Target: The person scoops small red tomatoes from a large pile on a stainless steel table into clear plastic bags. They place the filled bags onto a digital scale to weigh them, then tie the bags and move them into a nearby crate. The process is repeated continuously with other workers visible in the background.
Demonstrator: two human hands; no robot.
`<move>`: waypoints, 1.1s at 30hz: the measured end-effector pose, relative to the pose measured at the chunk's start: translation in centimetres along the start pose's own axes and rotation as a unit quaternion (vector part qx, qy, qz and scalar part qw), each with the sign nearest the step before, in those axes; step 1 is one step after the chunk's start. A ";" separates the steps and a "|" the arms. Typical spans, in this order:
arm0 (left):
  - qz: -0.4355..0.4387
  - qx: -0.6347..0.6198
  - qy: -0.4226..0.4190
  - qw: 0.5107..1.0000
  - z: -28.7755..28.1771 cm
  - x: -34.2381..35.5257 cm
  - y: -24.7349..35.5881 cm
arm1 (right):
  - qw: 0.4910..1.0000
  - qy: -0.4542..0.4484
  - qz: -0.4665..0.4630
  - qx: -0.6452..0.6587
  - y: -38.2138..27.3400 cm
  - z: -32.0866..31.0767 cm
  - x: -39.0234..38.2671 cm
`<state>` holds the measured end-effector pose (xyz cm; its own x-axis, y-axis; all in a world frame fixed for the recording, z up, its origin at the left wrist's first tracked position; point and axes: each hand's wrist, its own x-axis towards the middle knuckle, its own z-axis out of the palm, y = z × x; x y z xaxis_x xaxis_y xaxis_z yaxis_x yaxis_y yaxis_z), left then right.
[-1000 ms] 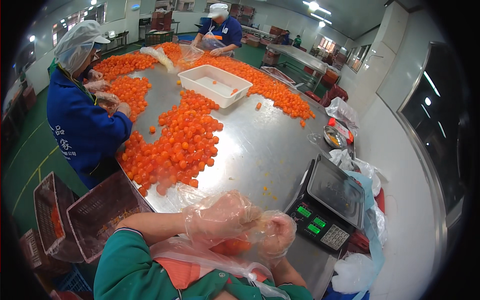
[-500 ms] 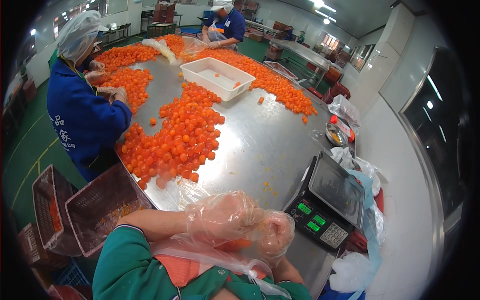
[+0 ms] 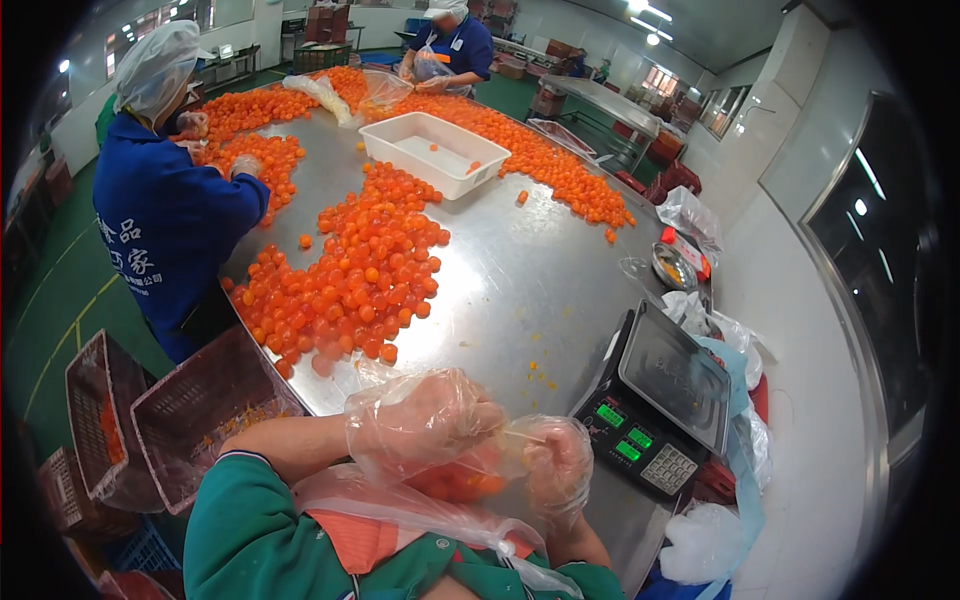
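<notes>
Both hands wear loose clear plastic gloves and are close together at the table's near edge. My left hand [image 3: 425,420] has its fingers curled around the gathered top of a clear plastic bag [image 3: 460,482]. My right hand [image 3: 558,465] pinches the other side of the bag's neck, which is stretched between them. Orange balls that look like egg yolks show through the bag hanging below. Ahead and to the left, a heap of the same egg yolks [image 3: 340,285] lies on the steel table [image 3: 500,290]. The fingertips are partly blurred by the film.
To the right stands a black digital scale [image 3: 650,400] with green displays. A white tub [image 3: 430,155] holds a few yolks. Co-workers in blue stand at left [image 3: 165,210] and far side [image 3: 455,50]. Dark red crates [image 3: 205,420] sit at lower left; plastic bags [image 3: 735,345] crowd the right edge.
My left hand has moved slightly left and up, away from my right hand, and more of the filled bag shows. The left co-worker's hands have shifted over the yolks.
</notes>
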<state>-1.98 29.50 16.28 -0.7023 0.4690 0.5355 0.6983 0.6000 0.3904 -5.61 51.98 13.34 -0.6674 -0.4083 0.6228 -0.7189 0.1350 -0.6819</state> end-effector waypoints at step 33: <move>0.007 0.080 -0.047 0.996 -2.8 -1.5 -1.3 | 0.996 -0.007 0.085 0.031 0.8 -0.8 -1.1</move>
<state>-1.48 26.17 17.06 -0.7080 0.5324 0.4640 0.6823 0.6850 0.2552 -5.60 53.24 12.47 -0.7754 -0.3971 0.4910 -0.5819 0.1473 -0.7998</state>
